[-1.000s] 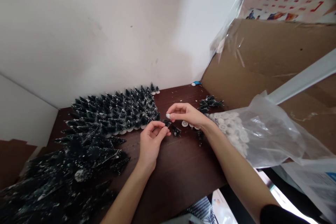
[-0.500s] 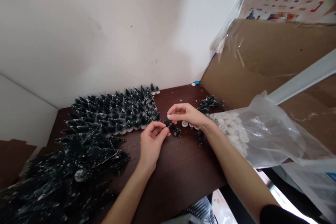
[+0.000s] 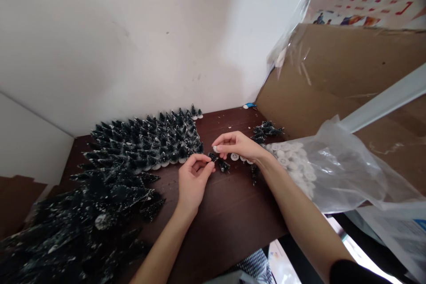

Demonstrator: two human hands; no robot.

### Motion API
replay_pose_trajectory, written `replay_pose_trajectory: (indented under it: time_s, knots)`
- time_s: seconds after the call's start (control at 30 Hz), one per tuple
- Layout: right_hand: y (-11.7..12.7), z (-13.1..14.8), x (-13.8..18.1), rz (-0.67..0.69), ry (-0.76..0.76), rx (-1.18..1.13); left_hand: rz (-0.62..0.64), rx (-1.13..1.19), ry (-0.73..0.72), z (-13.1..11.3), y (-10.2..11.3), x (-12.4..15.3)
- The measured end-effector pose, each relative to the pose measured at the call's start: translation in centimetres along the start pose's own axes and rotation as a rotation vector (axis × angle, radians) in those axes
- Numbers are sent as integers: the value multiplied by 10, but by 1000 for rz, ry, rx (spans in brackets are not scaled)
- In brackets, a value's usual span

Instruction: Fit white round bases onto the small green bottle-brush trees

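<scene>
My left hand point(image 3: 192, 183) is closed in a pinch on a small dark green miniature tree point(image 3: 212, 157), partly hidden by the fingertips. Just above and to the right, my right hand point(image 3: 237, 145) pinches a small white round base point(image 3: 215, 149) between thumb and fingers. The base and the tree are very close together; whether they touch I cannot tell. Another loose miniature tree point(image 3: 224, 166) lies on the dark brown table point(image 3: 229, 213) right beside my left fingertips. Under my right wrist, a few white bases point(image 3: 234, 157) lie on the tabletop.
Rows of miniature trees on white bases point(image 3: 156, 142) stand along the wall at left. A heap of loose trees point(image 3: 83, 222) lies nearer. At right, a clear plastic bag point(image 3: 336, 173) holds white bases point(image 3: 289, 162) against a cardboard box point(image 3: 333, 88). More trees point(image 3: 266, 130) lie behind my right hand.
Both hands keep their pinches and have hardly moved. The white base in my right hand has shifted very slightly down and to the right.
</scene>
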State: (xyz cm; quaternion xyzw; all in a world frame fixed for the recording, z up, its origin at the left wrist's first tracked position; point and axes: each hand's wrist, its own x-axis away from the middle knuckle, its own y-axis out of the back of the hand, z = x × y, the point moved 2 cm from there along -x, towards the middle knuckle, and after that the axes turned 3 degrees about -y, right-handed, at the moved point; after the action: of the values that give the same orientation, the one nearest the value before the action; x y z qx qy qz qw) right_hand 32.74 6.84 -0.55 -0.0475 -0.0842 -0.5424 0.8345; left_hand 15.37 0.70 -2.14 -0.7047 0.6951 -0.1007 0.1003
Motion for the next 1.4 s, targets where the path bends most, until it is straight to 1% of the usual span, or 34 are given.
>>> replay_pose_trajectory:
  time_s: [0.33,0.5,0.73,1.0,1.23,1.4]
  knots:
    - [1,2,1,42,-31,2,10,-3,6,2,1,-1]
    - [0,1,1,55,-11,-46,8,-9,-4,1,2,-1]
    - [-1,-2,-2,20,-39,-70,-16,-1,5,0,2,-2]
    - [0,0,-1,-4,-33,-67,-65,19,5,1,3,-2]
    - [0,0,0,-10,-6,-79,-22,7,51,-1,1,-3]
    - [0,1,0,-2,20,-97,-32,-2,69,-1,3,-3]
